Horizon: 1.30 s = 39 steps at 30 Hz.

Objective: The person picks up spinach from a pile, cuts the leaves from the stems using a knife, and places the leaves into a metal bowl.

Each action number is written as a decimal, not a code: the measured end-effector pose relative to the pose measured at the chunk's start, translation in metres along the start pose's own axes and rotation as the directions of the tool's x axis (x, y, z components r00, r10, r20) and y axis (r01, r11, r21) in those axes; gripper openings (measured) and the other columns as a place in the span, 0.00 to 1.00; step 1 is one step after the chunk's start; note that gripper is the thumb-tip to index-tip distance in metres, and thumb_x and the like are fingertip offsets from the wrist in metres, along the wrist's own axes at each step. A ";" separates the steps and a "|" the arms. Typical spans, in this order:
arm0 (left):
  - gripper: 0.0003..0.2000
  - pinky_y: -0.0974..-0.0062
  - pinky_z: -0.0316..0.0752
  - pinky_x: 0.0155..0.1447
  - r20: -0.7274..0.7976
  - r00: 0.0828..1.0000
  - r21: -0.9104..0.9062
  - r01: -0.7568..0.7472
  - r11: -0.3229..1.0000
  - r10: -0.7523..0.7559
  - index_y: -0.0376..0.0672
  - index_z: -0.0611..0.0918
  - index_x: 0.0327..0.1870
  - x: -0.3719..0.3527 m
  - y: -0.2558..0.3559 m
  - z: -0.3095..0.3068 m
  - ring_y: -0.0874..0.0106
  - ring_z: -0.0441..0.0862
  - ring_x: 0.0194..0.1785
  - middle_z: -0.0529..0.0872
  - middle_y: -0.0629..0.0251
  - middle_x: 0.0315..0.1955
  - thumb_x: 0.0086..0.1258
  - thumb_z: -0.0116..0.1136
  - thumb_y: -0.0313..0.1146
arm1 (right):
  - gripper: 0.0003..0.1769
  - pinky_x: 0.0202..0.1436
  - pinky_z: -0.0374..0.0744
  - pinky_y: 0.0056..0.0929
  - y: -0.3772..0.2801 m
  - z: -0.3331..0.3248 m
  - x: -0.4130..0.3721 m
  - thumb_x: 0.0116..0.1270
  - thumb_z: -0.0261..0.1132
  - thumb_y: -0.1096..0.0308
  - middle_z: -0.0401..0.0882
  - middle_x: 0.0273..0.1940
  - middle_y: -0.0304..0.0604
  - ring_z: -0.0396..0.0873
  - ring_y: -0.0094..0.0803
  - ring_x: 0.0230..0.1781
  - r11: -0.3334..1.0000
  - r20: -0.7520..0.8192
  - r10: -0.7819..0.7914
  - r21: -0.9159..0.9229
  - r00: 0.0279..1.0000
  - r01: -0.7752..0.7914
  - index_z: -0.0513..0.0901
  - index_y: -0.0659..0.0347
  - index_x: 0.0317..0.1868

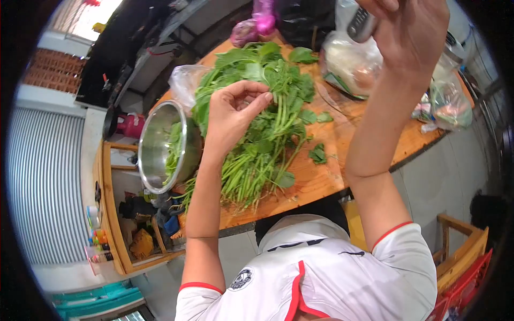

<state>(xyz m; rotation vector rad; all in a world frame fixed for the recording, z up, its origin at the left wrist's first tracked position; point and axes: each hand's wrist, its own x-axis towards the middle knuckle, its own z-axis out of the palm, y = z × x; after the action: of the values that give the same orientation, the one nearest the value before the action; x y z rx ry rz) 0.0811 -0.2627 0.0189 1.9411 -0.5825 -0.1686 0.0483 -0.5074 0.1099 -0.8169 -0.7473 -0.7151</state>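
My left hand is over the pile of leafy greens, thumb and forefinger pinched at the leafy stems. Leaves and long pale green stems spread beneath it over the wooden table. High at the upper right, close to the camera, is my right hand, its fingertips cut off by the frame edge. The fingers curl over a dark grey remote-like device whose rounded end sticks out. Left of the pile, a steel bowl leans toward me with some green leaves inside.
Loose leaves lie right of the pile. Plastic bags stand at the back right, another bag at the right edge. A clear bag lies behind the bowl. Purple bundles sit at the back. A wooden stool stands right.
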 end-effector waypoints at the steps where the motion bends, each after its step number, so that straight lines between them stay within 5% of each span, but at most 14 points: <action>1: 0.06 0.85 0.73 0.36 -0.039 0.998 -0.137 0.039 0.990 -0.045 0.35 0.83 0.38 -0.006 0.002 -0.006 0.82 0.81 0.32 0.86 0.68 0.30 0.63 0.64 0.27 | 0.29 0.09 0.62 0.12 0.001 0.005 0.000 0.74 0.50 0.49 0.70 0.24 0.34 0.61 0.12 0.09 1.000 -0.017 0.014 -0.006 1.000 -0.014 0.65 0.66 0.62; 5: 0.07 0.85 0.74 0.36 -0.158 0.980 -0.351 0.058 0.935 -0.120 0.35 0.82 0.40 -0.030 -0.008 -0.020 0.81 0.82 0.33 0.86 0.67 0.30 0.63 0.64 0.25 | 0.30 0.10 0.62 0.11 0.008 0.037 -0.003 0.73 0.52 0.45 0.72 0.25 0.34 0.61 0.10 0.09 0.968 -0.132 0.103 -0.215 0.986 -0.130 0.67 0.63 0.62; 8: 0.07 0.84 0.74 0.37 -0.269 0.957 -0.394 -0.003 0.919 -0.113 0.35 0.82 0.40 -0.048 -0.017 -0.030 0.79 0.83 0.34 0.85 0.66 0.31 0.62 0.65 0.24 | 0.25 0.14 0.65 0.12 0.036 0.036 -0.009 0.70 0.61 0.54 0.76 0.27 0.35 0.65 0.11 0.15 0.559 0.011 0.166 -0.825 0.986 -0.085 0.71 0.64 0.57; 11: 0.07 0.83 0.75 0.38 -0.411 0.903 -0.406 -0.059 0.912 -0.124 0.35 0.81 0.39 -0.069 -0.022 -0.039 0.79 0.83 0.35 0.85 0.65 0.31 0.61 0.66 0.23 | 0.28 0.21 0.68 0.15 0.069 0.045 -0.023 0.61 0.68 0.49 0.77 0.28 0.35 0.71 0.14 0.20 0.662 0.148 0.346 -0.738 0.927 -0.129 0.77 0.63 0.53; 13: 0.07 0.83 0.76 0.39 -0.484 0.865 -0.402 -0.088 0.911 -0.130 0.35 0.81 0.38 -0.082 -0.027 -0.047 0.79 0.83 0.35 0.85 0.65 0.31 0.61 0.65 0.22 | 0.39 0.29 0.75 0.26 0.099 0.066 -0.036 0.50 0.75 0.45 0.81 0.30 0.42 0.78 0.26 0.24 0.666 0.250 0.380 -0.743 0.891 -0.075 0.77 0.67 0.53; 14: 0.07 0.83 0.77 0.39 -0.502 0.855 -0.414 -0.108 0.904 -0.128 0.35 0.81 0.38 -0.088 -0.029 -0.050 0.79 0.83 0.35 0.85 0.65 0.31 0.61 0.65 0.21 | 0.32 0.26 0.66 0.16 0.107 0.076 -0.045 0.55 0.75 0.56 0.80 0.27 0.33 0.72 0.14 0.25 0.630 0.274 0.528 -0.762 0.804 -0.154 0.74 0.60 0.57; 19: 0.06 0.82 0.77 0.42 -0.538 0.835 -0.434 -0.161 0.886 -0.112 0.36 0.81 0.37 -0.106 -0.034 -0.059 0.79 0.82 0.36 0.84 0.66 0.32 0.61 0.64 0.19 | 0.32 0.26 0.65 0.16 0.134 0.102 -0.070 0.57 0.73 0.63 0.81 0.29 0.34 0.71 0.14 0.25 0.658 0.409 0.656 -0.721 0.634 -0.215 0.69 0.59 0.60; 22: 0.07 0.83 0.77 0.42 -0.542 0.829 -0.455 -0.153 0.878 -0.136 0.36 0.80 0.37 -0.111 -0.038 -0.060 0.79 0.82 0.36 0.84 0.65 0.32 0.61 0.64 0.20 | 0.30 0.28 0.65 0.14 0.138 0.101 -0.070 0.60 0.69 0.69 0.81 0.30 0.36 0.71 0.14 0.26 0.676 0.395 0.720 -0.588 0.571 -0.445 0.66 0.59 0.61; 28: 0.06 0.83 0.76 0.40 -0.525 0.837 -0.483 -0.142 0.864 -0.155 0.38 0.80 0.37 -0.113 -0.049 -0.057 0.80 0.81 0.35 0.84 0.66 0.31 0.62 0.64 0.21 | 0.33 0.31 0.70 0.15 0.140 0.092 -0.061 0.60 0.69 0.69 0.81 0.36 0.39 0.73 0.14 0.30 0.721 0.369 0.667 -0.539 0.648 -0.436 0.65 0.57 0.65; 30: 0.06 0.82 0.76 0.40 -0.524 0.841 -0.430 -0.126 0.894 -0.133 0.38 0.80 0.37 -0.114 -0.043 -0.056 0.80 0.81 0.35 0.84 0.68 0.31 0.61 0.64 0.22 | 0.34 0.33 0.71 0.15 0.136 0.103 -0.071 0.60 0.70 0.67 0.81 0.38 0.40 0.74 0.15 0.33 0.715 0.370 0.659 -0.577 0.655 -0.394 0.66 0.57 0.64; 33: 0.07 0.83 0.74 0.39 -0.615 0.785 -0.176 -0.044 0.983 -0.075 0.40 0.83 0.39 -0.117 -0.024 -0.064 0.80 0.80 0.35 0.85 0.69 0.33 0.61 0.65 0.23 | 0.32 0.30 0.69 0.13 0.180 0.088 -0.087 0.61 0.69 0.63 0.78 0.39 0.38 0.71 0.13 0.27 0.862 0.575 0.304 -0.506 0.759 0.039 0.68 0.58 0.64; 36: 0.06 0.87 0.72 0.40 -0.738 0.649 0.229 -0.022 0.973 0.188 0.38 0.85 0.40 -0.124 -0.026 -0.105 0.82 0.79 0.37 0.85 0.68 0.34 0.63 0.63 0.21 | 0.33 0.49 0.78 0.34 0.139 0.084 -0.059 0.52 0.72 0.56 0.82 0.43 0.54 0.82 0.37 0.44 0.693 0.344 0.458 -0.715 0.819 -0.087 0.74 0.63 0.56; 37: 0.06 0.85 0.73 0.40 -0.771 0.593 0.345 0.087 0.935 0.230 0.39 0.86 0.40 -0.126 -0.024 -0.119 0.82 0.80 0.37 0.86 0.69 0.35 0.63 0.62 0.22 | 0.28 0.34 0.78 0.27 0.147 0.071 -0.053 0.59 0.68 0.52 0.83 0.37 0.48 0.80 0.29 0.29 0.702 0.358 0.251 -0.707 0.900 0.086 0.77 0.63 0.53; 39: 0.07 0.79 0.75 0.42 -0.710 0.653 0.538 0.258 0.803 0.266 0.40 0.86 0.42 -0.135 -0.040 -0.162 0.78 0.81 0.39 0.86 0.68 0.35 0.64 0.61 0.24 | 0.24 0.15 0.68 0.11 0.105 0.090 -0.036 0.65 0.63 0.70 0.78 0.29 0.42 0.67 0.15 0.16 0.726 0.087 0.265 -0.674 0.960 -0.139 0.68 0.69 0.59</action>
<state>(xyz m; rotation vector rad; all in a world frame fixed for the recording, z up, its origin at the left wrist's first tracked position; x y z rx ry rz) 0.0362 -0.0535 0.0353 2.3583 -0.0335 0.9466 0.0856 -0.3718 0.0844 -1.6174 -0.5384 -0.7173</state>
